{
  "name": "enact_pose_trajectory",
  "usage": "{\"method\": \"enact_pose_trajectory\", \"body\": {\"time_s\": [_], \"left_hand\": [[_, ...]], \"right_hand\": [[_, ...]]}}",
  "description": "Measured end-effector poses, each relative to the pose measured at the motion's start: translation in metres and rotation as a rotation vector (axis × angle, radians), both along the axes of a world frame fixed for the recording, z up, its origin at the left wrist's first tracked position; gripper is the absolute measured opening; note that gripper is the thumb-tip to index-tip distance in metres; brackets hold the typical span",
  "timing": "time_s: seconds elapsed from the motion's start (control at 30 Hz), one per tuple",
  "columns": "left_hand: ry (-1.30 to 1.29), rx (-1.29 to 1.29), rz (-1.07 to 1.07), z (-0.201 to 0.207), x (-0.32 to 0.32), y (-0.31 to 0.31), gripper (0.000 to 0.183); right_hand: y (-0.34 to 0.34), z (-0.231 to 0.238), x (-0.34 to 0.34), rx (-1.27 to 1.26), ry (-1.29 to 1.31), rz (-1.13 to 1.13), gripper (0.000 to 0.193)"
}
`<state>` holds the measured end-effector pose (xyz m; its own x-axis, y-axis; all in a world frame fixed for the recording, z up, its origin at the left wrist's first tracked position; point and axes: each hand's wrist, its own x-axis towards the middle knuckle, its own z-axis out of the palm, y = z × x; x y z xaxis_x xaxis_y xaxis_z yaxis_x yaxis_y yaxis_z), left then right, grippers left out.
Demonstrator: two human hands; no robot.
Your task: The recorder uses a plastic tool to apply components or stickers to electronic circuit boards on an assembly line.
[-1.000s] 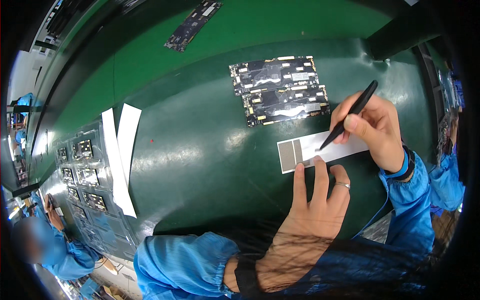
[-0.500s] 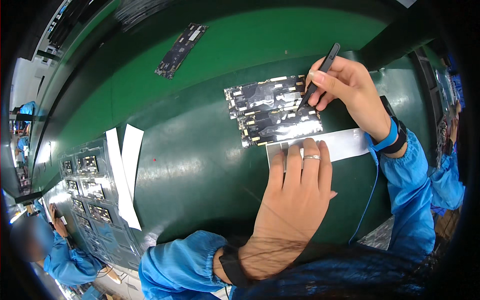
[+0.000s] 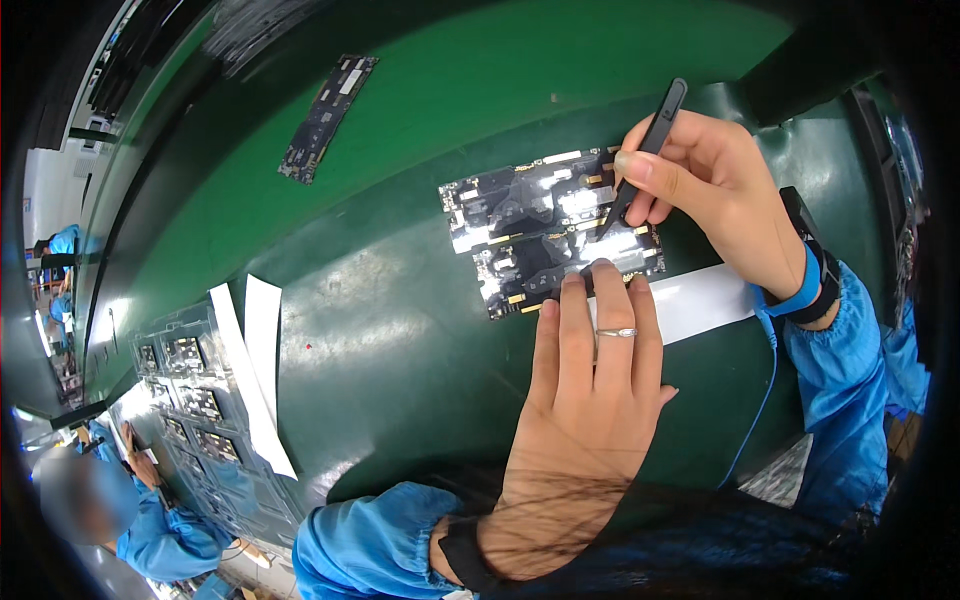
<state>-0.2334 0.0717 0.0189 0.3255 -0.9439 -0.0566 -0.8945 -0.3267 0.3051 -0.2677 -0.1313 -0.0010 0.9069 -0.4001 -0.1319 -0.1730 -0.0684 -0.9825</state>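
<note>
Black tweezers [image 3: 660,128] are pinched in my right hand [image 3: 728,195], their tip pointing down onto the circuit boards. Two dark boards with shiny film on them lie one beyond the other on the green table: a far board [image 3: 515,205] and a near board [image 3: 525,268]. The tweezer tip touches or hovers over the near one; I cannot tell which. My left hand [image 3: 590,390] lies flat with fingers stretched out, fingertips on the near edge of that board. A white strip [image 3: 705,302] runs right from beneath its fingers.
Another circuit board [image 3: 328,118] lies on the far green surface. At the left, a clear tray [image 3: 225,480] holds several small boards, with white paper strips [image 3: 263,350] beside it. A blue cord [image 3: 757,410] hangs from my right wristband. A co-worker in blue sleeves [image 3: 170,535] sits at lower left.
My left hand's fingertips have shifted from the white strip onto the near board's edge. The tweezers stay over that board. The whole view has shifted slightly.
</note>
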Motion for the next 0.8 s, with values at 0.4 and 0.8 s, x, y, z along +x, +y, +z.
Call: {"method": "enact_pose_trajectory", "body": {"time_s": [0.4,0.8], "left_hand": [[-0.167,-0.071,0.008,-0.029,-0.002,0.001,0.082],[-0.343,0.028,-0.03,-0.005,0.007,-0.001,0.097]], "right_hand": [[0.001,0.001,0.0,-0.018,0.011,-0.004,0.019],[0.012,0.002,0.001,-0.174,0.037,-0.061,0.023]]}}
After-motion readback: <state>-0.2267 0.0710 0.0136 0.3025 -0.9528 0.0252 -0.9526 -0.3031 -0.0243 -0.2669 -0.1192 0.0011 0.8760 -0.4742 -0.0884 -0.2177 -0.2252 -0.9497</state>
